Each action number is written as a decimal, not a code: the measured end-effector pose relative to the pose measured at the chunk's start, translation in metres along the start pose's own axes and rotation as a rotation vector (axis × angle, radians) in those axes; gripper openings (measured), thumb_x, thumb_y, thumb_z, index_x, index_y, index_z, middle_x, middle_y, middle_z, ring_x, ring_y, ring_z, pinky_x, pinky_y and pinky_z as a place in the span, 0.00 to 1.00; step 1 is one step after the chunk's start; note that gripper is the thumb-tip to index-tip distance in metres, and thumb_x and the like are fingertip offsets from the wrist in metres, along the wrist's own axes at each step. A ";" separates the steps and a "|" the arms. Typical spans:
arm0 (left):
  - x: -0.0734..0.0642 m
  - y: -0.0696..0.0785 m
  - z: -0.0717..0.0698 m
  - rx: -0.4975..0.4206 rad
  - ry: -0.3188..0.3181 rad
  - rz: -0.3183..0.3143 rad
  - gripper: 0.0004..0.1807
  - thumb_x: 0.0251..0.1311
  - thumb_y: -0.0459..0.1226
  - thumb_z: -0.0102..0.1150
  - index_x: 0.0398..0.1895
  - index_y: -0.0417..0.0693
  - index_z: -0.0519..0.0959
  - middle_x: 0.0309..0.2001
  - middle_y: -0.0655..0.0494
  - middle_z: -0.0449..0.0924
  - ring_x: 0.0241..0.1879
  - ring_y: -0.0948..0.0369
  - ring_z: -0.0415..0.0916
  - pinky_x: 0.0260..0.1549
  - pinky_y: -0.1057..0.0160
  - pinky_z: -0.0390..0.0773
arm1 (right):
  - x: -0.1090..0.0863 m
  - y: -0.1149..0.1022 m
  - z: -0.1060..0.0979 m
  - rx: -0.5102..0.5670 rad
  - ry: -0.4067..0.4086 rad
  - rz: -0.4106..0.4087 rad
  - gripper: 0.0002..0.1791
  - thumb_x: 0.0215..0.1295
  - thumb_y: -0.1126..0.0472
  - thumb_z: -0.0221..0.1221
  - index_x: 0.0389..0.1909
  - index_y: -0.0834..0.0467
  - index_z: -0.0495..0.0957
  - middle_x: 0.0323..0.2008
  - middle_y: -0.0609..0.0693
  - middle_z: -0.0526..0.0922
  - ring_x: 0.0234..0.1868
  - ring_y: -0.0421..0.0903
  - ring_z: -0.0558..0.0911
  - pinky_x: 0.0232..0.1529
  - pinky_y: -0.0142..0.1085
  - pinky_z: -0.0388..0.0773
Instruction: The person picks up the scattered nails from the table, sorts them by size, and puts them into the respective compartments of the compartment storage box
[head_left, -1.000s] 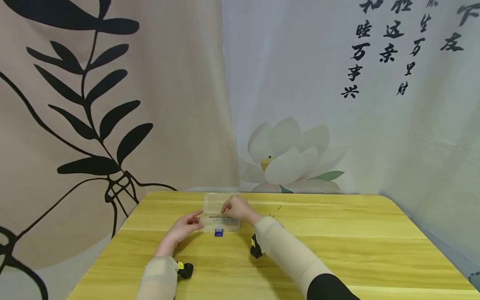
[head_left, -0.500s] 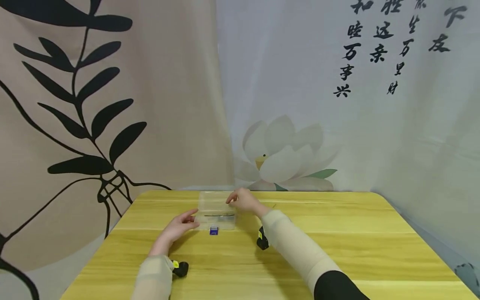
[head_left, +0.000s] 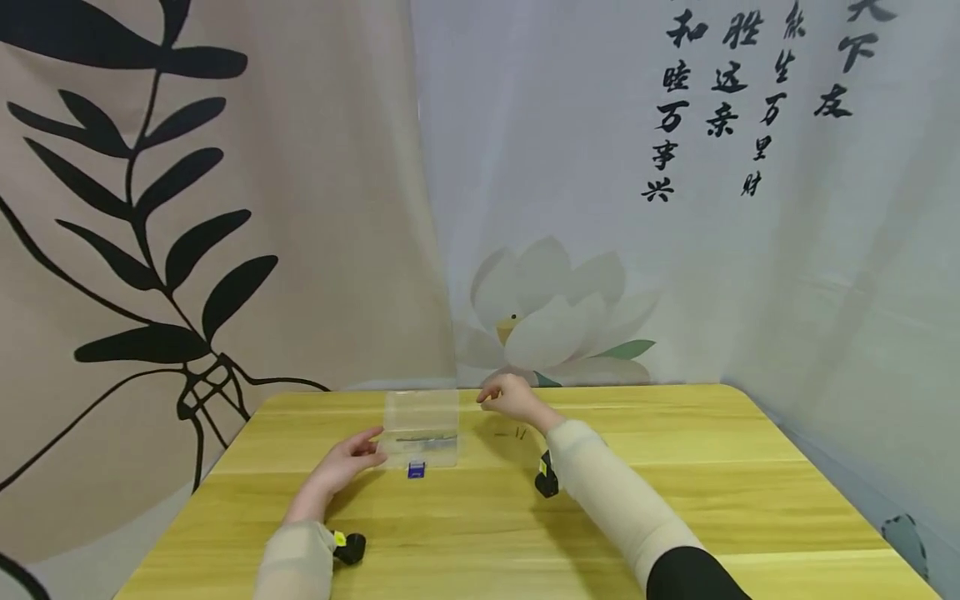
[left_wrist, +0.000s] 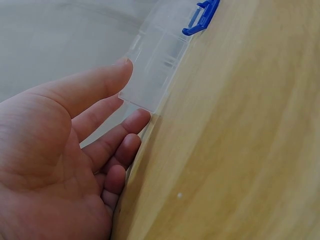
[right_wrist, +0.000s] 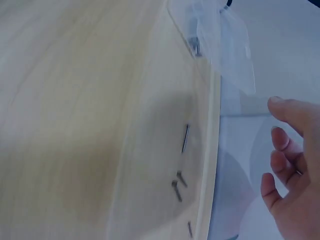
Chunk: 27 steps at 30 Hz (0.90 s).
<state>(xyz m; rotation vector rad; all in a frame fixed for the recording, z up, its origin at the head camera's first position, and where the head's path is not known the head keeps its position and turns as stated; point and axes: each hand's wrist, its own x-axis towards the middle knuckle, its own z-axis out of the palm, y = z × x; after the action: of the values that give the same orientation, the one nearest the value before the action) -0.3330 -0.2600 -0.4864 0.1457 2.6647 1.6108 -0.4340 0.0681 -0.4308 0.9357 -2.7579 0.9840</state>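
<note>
A clear plastic box point(head_left: 442, 457) stands near the table's back edge with its lid point(head_left: 422, 408) raised and a blue latch point(left_wrist: 202, 17) at its front. Thin dark metal pieces point(head_left: 426, 438) show inside it. My left hand point(head_left: 347, 461) holds the box's left end, thumb over the near corner and fingers against the end wall. To the right of the box, my right hand point(head_left: 516, 397) hovers with loosely curled fingers. In the right wrist view, nothing shows between its thumb and fingers. Several small screws or nails point(right_wrist: 185, 138) lie on the table below it.
The yellow wood-grain table point(head_left: 487, 533) ends just behind the box. A cloth backdrop point(head_left: 360, 250) with printed leaves, a lotus and characters hangs beyond it. A black wrist camera point(head_left: 547, 477) sits under the right wrist, another point(head_left: 350, 548) by the left.
My right hand has moved from over the box to the right, off it, uncovering the pieces inside. The left hand stays at the box's end. The head view has shifted slightly.
</note>
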 end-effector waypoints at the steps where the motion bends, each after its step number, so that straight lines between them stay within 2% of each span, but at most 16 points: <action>1: 0.000 -0.001 0.000 0.000 0.000 -0.002 0.33 0.63 0.38 0.63 0.70 0.39 0.64 0.56 0.41 0.72 0.56 0.47 0.68 0.56 0.44 0.66 | -0.002 0.003 -0.001 0.006 0.001 0.007 0.07 0.63 0.64 0.63 0.39 0.60 0.86 0.38 0.48 0.83 0.37 0.44 0.77 0.38 0.39 0.75; 7: -0.001 -0.004 0.000 -0.005 -0.005 -0.006 0.34 0.62 0.39 0.64 0.70 0.40 0.65 0.56 0.41 0.72 0.55 0.48 0.68 0.55 0.45 0.67 | -0.012 0.019 -0.008 0.032 0.031 0.035 0.07 0.63 0.64 0.63 0.40 0.59 0.87 0.33 0.46 0.81 0.31 0.42 0.74 0.32 0.37 0.72; 16: 0.001 -0.001 0.000 0.008 -0.014 0.006 0.33 0.64 0.38 0.62 0.71 0.39 0.63 0.55 0.42 0.72 0.54 0.49 0.68 0.54 0.46 0.69 | -0.028 0.050 -0.023 0.079 0.100 0.076 0.07 0.62 0.67 0.62 0.39 0.62 0.86 0.31 0.49 0.78 0.31 0.44 0.68 0.29 0.36 0.66; 21: 0.002 0.000 0.000 0.011 -0.007 0.011 0.34 0.64 0.38 0.62 0.71 0.39 0.64 0.54 0.43 0.73 0.53 0.50 0.69 0.52 0.49 0.70 | -0.036 0.067 -0.028 0.103 0.112 0.142 0.09 0.62 0.69 0.61 0.42 0.67 0.84 0.29 0.51 0.73 0.30 0.46 0.65 0.31 0.37 0.62; 27: 0.002 -0.001 0.001 0.003 -0.008 -0.002 0.33 0.63 0.38 0.63 0.70 0.40 0.64 0.52 0.44 0.74 0.50 0.52 0.69 0.49 0.52 0.70 | -0.043 0.087 -0.028 0.054 0.112 0.228 0.12 0.61 0.69 0.61 0.46 0.66 0.83 0.29 0.51 0.75 0.30 0.46 0.68 0.32 0.38 0.66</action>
<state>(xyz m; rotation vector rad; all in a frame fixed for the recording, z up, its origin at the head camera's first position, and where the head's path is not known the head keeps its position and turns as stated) -0.3353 -0.2597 -0.4876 0.1486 2.6612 1.6020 -0.4522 0.1598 -0.4679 0.5601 -2.7997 1.1109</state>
